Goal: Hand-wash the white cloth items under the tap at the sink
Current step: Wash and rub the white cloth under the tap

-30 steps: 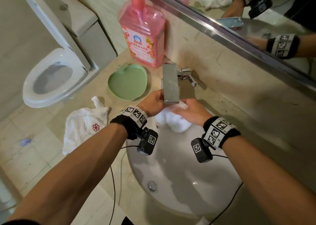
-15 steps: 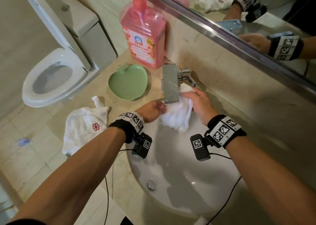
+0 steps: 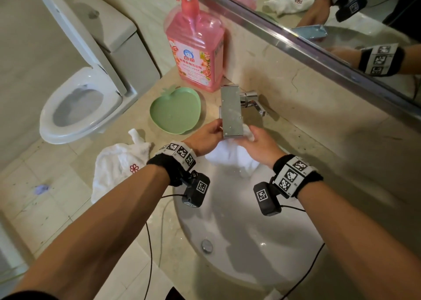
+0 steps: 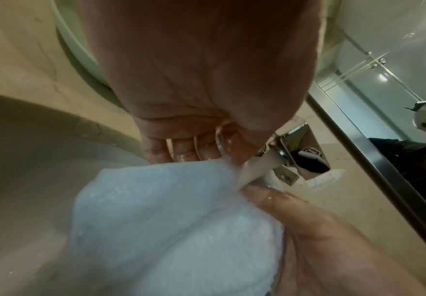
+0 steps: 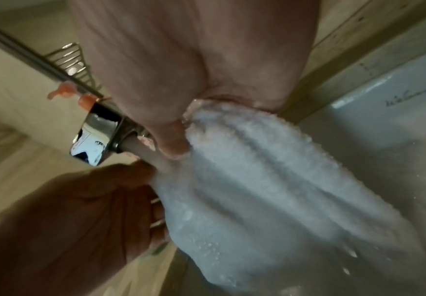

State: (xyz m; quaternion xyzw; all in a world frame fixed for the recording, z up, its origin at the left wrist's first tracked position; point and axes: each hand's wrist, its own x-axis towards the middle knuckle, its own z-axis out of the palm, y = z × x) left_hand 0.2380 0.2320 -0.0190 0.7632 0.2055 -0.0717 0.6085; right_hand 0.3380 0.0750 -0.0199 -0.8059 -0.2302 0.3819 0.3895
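A soaked white cloth (image 3: 230, 157) hangs bunched and creased beneath the flat chrome tap (image 3: 231, 112), its lower folds drooping into the white sink (image 3: 250, 242) while a stream of water (image 4: 255, 166) runs onto its upper edge. Droplets bead on its nubby pile in the right wrist view.

Two white cloths are in sight: the one under the tap and a second cloth (image 3: 118, 165), crumpled and marked with a small red flower, lying on the table (image 3: 127, 220) left of the sink. One pink pump bottle (image 3: 196, 46) stands against the wall behind the tap, and one green apple-shaped dish (image 3: 175, 110) sits between bottle and second cloth. One toilet (image 3: 77, 108) with its lid raised stands to the far left.

Both hands meet at the spout, palms turned down and wrists level above the basin. The left hand (image 3: 206, 137) has its fingers (image 4: 181, 149) curled onto the cloth's top edge just beside the stream. The right hand (image 3: 257, 144) clasps the other end, fingers and thumb wrapped round a gathered bundle of wet fabric, a tuft showing above the knuckles. Each wrist carries a black band with checkered markers and a small camera.
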